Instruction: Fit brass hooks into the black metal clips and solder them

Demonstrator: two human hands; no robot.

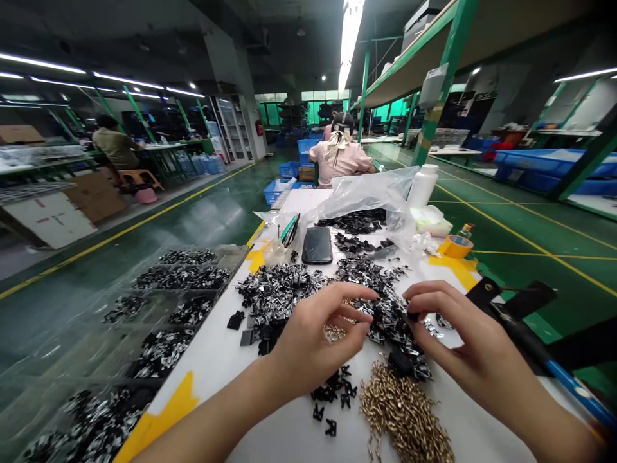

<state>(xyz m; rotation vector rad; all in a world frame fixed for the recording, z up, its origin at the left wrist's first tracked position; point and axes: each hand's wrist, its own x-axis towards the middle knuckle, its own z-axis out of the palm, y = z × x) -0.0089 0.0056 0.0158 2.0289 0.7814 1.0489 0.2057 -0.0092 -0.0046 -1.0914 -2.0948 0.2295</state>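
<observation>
Since the left hand [313,337] grips gold hooks [335,332] and the right hand [463,328] pinches a black clip [412,316], a slip could drop them; hooks could tangle in the pile [274,296]

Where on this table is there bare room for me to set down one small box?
Bare white tabletop shows at lower centre, between the left forearm and the small black parts. A second patch lies beyond the black phone, beside the plastic bag. The centre is crowded, heaped with black metal parts.
</observation>
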